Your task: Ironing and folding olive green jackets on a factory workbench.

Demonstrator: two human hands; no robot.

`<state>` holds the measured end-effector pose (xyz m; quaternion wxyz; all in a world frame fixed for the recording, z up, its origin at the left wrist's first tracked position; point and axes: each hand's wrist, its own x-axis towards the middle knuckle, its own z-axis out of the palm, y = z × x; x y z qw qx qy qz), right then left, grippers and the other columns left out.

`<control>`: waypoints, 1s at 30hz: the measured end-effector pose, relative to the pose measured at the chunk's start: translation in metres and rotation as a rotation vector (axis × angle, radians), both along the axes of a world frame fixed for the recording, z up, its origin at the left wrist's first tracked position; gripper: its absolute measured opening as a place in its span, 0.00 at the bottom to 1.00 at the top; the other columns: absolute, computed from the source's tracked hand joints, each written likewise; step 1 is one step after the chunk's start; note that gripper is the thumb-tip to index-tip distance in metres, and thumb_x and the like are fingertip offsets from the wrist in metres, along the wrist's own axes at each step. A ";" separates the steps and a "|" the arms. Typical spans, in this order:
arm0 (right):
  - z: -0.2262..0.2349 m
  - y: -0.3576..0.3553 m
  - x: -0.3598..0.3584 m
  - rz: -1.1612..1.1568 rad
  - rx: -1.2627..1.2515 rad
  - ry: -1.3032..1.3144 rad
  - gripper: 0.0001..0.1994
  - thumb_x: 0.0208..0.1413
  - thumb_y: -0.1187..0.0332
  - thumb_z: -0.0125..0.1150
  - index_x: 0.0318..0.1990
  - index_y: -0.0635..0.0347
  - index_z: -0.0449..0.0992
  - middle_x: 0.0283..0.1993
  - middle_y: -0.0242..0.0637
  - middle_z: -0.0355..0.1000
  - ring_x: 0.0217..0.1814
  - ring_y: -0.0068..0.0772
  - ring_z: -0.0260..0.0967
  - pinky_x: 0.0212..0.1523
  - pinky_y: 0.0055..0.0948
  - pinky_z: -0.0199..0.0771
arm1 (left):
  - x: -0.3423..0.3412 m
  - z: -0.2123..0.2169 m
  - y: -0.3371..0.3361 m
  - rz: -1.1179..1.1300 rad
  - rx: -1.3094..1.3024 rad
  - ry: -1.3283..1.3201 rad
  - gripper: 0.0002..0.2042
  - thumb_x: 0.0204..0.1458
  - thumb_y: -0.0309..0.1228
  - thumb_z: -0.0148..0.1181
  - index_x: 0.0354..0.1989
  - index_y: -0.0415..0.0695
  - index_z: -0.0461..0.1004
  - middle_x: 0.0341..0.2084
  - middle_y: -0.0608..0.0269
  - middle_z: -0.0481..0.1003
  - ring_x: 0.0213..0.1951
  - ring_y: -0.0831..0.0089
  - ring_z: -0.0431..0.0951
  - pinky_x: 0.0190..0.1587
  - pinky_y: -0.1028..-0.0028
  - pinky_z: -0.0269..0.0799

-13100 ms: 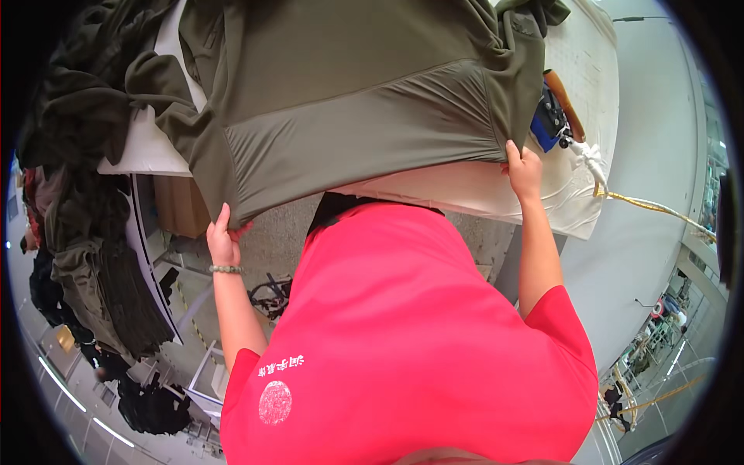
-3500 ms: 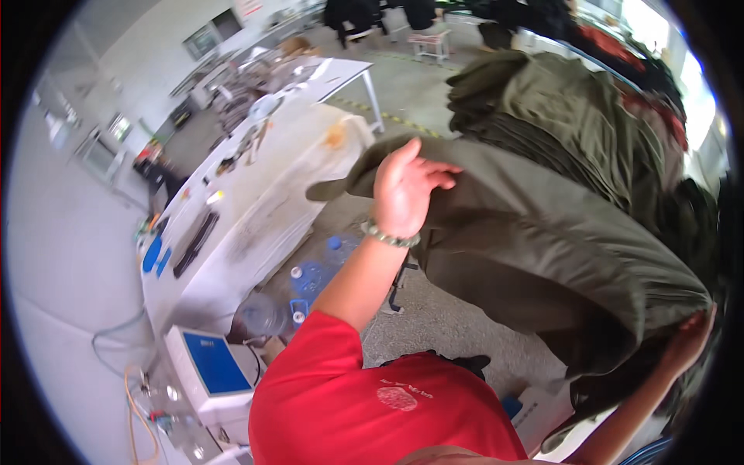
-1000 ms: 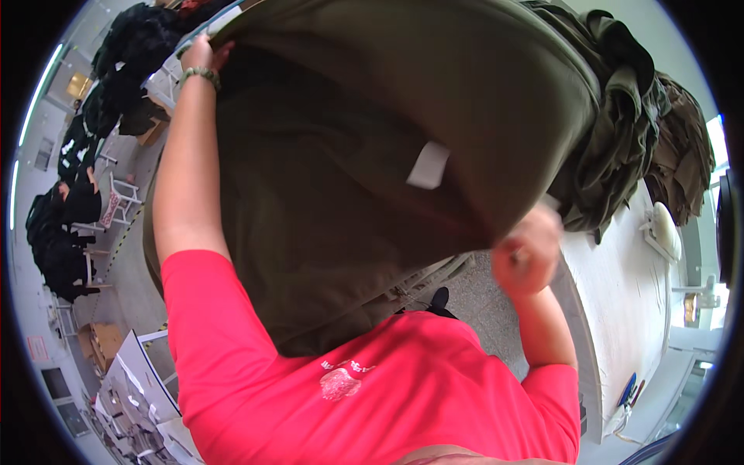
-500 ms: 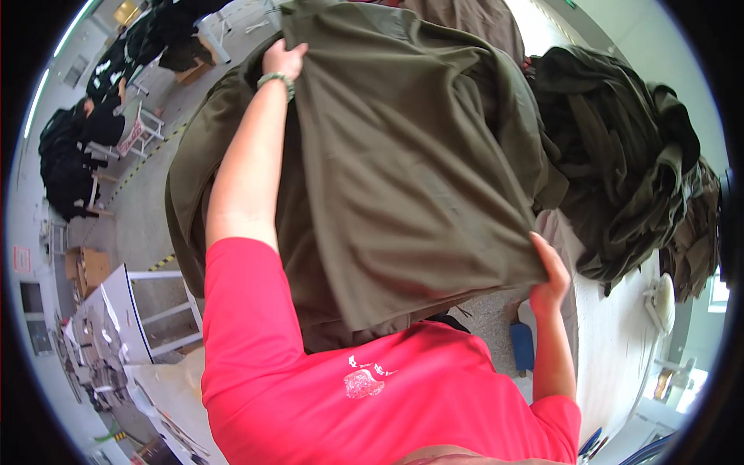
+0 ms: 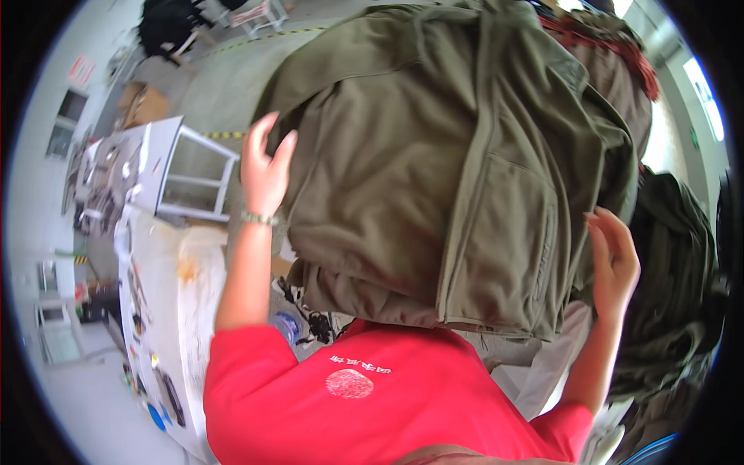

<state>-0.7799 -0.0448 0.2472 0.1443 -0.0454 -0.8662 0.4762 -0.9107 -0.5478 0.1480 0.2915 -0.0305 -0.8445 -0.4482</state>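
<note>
An olive-green jacket [image 5: 387, 170] lies spread in front of me, with its long front zip edge [image 5: 469, 225] running down the middle right. A slanted zipped pocket [image 5: 545, 252] shows on its right front panel. My left hand [image 5: 265, 170] is beside the jacket's left edge, thumb and fingers apart, with nothing in it. At the right edge, my right hand [image 5: 616, 263] has its fingers loosely bent by the cloth and seems to hold nothing; whether the fingertips touch the jacket I cannot tell. Beneath the jacket's lower left hem, more brownish-green cloth [image 5: 364, 298] sticks out.
A heap of dark green garments [image 5: 666, 287] lies at the right, and brown cloth with a red strip [image 5: 608, 62] at the far right. To the left stand a stained white table [image 5: 182, 287], a white metal frame [image 5: 198, 174] and a cardboard box [image 5: 143, 105].
My left hand has let go of the jacket panel, and the right hand has released its lower corner. The front now lies laid over, zip edge showing. My view has swung.
</note>
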 end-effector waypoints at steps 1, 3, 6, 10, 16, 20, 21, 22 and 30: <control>-0.002 -0.027 -0.034 0.223 0.054 -0.090 0.13 0.62 0.75 0.60 0.54 0.66 0.76 0.48 0.36 0.79 0.50 0.21 0.75 0.52 0.22 0.72 | 0.046 -0.035 -0.052 0.228 0.136 -0.142 0.19 0.56 0.37 0.69 0.49 0.37 0.75 0.47 0.55 0.76 0.49 0.68 0.75 0.54 0.67 0.71; -0.005 -0.072 -0.096 0.585 0.106 -0.187 0.15 0.63 0.71 0.61 0.55 0.68 0.75 0.44 0.36 0.80 0.44 0.22 0.76 0.48 0.21 0.73 | 0.143 -0.088 -0.122 0.530 0.099 -0.573 0.28 0.55 0.59 0.63 0.35 0.40 0.73 0.30 0.61 0.77 0.31 0.72 0.73 0.39 0.69 0.72; -0.038 -0.132 -0.188 0.696 -0.024 -0.309 0.20 0.64 0.64 0.62 0.57 0.68 0.73 0.41 0.38 0.79 0.39 0.23 0.76 0.42 0.21 0.76 | 0.190 -0.105 -0.078 0.238 0.888 -1.190 0.46 0.51 0.77 0.43 0.48 0.39 0.79 0.35 0.59 0.81 0.35 0.71 0.78 0.37 0.72 0.69; -0.052 -0.197 -0.279 0.641 -0.194 -0.562 0.25 0.62 0.53 0.62 0.56 0.65 0.74 0.38 0.39 0.78 0.33 0.24 0.76 0.31 0.23 0.77 | 0.178 -0.162 -0.057 -0.128 1.385 -0.966 0.41 0.55 0.72 0.46 0.52 0.41 0.77 0.40 0.63 0.82 0.38 0.75 0.79 0.41 0.78 0.73; -0.067 -0.229 -0.361 0.466 -0.030 -0.288 0.20 0.61 0.52 0.61 0.45 0.61 0.75 0.36 0.33 0.75 0.31 0.26 0.76 0.24 0.24 0.76 | 0.120 -0.159 -0.032 -0.124 1.552 -0.720 0.34 0.60 0.60 0.55 0.59 0.38 0.72 0.48 0.57 0.80 0.48 0.69 0.81 0.53 0.71 0.74; -0.028 -0.246 -0.391 0.448 -0.182 -0.215 0.16 0.63 0.55 0.58 0.44 0.61 0.75 0.37 0.32 0.73 0.34 0.29 0.78 0.27 0.25 0.77 | 0.118 -0.231 -0.047 0.135 0.954 -0.955 0.33 0.57 0.61 0.57 0.51 0.40 0.75 0.37 0.64 0.82 0.37 0.72 0.81 0.43 0.70 0.76; -0.018 -0.240 -0.394 0.439 -0.312 -0.195 0.16 0.64 0.56 0.57 0.44 0.61 0.74 0.38 0.32 0.72 0.36 0.30 0.78 0.29 0.26 0.78 | 0.112 -0.223 -0.040 0.124 0.956 -0.954 0.33 0.57 0.61 0.57 0.51 0.40 0.75 0.37 0.64 0.82 0.37 0.72 0.81 0.43 0.70 0.76; -0.011 -0.235 -0.395 0.432 -0.446 -0.176 0.15 0.64 0.57 0.56 0.44 0.61 0.74 0.39 0.33 0.72 0.38 0.32 0.79 0.31 0.27 0.79 | 0.113 -0.198 -0.029 0.039 1.116 -0.906 0.31 0.58 0.59 0.58 0.52 0.39 0.76 0.39 0.63 0.82 0.38 0.71 0.81 0.45 0.70 0.77; -0.009 -0.231 -0.406 0.434 -0.654 -0.166 0.14 0.68 0.59 0.53 0.48 0.62 0.73 0.45 0.37 0.72 0.42 0.38 0.79 0.40 0.32 0.82 | 0.108 -0.163 -0.017 0.101 1.511 -0.701 0.21 0.58 0.41 0.62 0.52 0.36 0.76 0.48 0.54 0.80 0.49 0.64 0.79 0.56 0.65 0.74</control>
